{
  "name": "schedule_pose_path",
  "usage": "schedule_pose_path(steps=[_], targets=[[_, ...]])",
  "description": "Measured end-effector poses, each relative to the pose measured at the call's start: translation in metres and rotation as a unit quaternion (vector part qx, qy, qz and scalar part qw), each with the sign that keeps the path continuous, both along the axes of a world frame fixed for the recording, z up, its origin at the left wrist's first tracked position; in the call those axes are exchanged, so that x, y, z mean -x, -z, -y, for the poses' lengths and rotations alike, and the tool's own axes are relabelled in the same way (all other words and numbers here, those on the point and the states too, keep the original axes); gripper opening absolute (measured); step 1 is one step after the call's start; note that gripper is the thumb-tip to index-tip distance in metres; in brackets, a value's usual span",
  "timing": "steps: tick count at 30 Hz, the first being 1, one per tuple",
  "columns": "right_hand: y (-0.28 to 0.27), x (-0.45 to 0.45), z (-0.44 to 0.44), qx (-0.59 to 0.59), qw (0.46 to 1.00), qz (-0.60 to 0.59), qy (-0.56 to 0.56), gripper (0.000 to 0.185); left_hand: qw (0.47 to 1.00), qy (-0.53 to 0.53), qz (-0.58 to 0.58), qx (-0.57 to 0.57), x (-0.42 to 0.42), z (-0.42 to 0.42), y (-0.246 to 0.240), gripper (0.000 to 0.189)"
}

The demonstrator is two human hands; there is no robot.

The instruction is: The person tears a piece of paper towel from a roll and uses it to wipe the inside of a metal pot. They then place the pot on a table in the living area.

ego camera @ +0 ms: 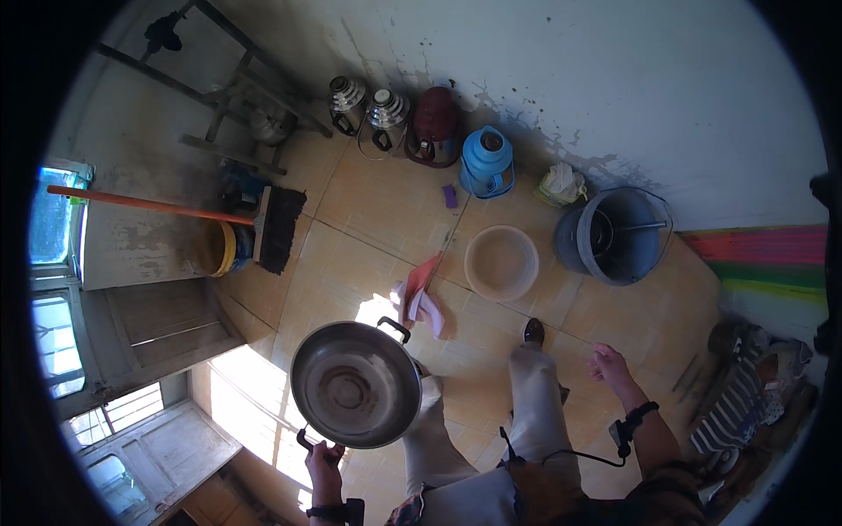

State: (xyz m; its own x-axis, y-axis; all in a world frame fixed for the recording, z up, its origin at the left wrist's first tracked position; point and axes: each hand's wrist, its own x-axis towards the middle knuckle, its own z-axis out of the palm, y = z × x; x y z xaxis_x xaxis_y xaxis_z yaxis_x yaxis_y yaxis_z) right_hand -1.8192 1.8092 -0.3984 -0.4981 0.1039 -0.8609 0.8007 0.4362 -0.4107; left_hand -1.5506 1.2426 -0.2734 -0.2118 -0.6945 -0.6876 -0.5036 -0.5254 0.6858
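Observation:
My left hand (323,461) grips one black loop handle of a wide two-handled metal pot (371,394), at its near-left side. The pot hangs over the floor by my left leg with its inside facing up; a brownish ring marks its bottom. Its second black handle (395,329) sticks out on the far side, untouched. Over the floor to the right of my knees, my right hand (610,367) is held out with loosely bent fingers and nothing visible in it. Beyond the pot, a crumpled pink cloth (418,299) lies on the tiles beside a pale plastic basin (502,263).
Along the wall stand metal vacuum flasks (388,108), a dark red one (437,118) and a blue one (487,158). A large grey-blue bucket (579,240) stands right of the basin. A broom (283,230) leans left by a yellow-rimmed bucket (230,248). Clothes (730,414) lie at right.

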Motion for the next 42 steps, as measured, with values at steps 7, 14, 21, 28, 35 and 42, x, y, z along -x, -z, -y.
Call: schedule_pose_path(steps=[7,14,21,28,35,42], targets=[[-0.102,-0.079,-0.079,-0.067,0.978,-0.093,0.172,0.032,0.982,-0.177,-0.058,-0.041,-0.111,0.108,-0.017,0.015],[-0.146,-0.240,-0.078,-0.044,0.913,-0.125,0.386,0.028,0.985,-0.017,-0.078,-0.152,-0.034,0.132,0.010,0.014],[-0.147,-0.329,-0.076,-0.065,0.867,-0.097,0.484,0.032,0.969,0.127,-0.064,-0.203,0.073,0.060,-0.004,0.013],[-0.142,-0.331,-0.086,-0.034,0.876,-0.152,0.457,0.030,0.946,0.233,-0.054,-0.220,0.121,-0.012,-0.016,0.013],[-0.163,-0.418,-0.069,-0.023,0.814,-0.150,0.560,0.037,0.900,0.361,-0.039,-0.240,0.153,-0.071,-0.017,0.013],[-0.163,-0.584,0.042,-0.028,0.677,-0.109,0.728,0.045,0.831,0.489,-0.016,-0.266,0.163,-0.107,-0.006,0.012]])
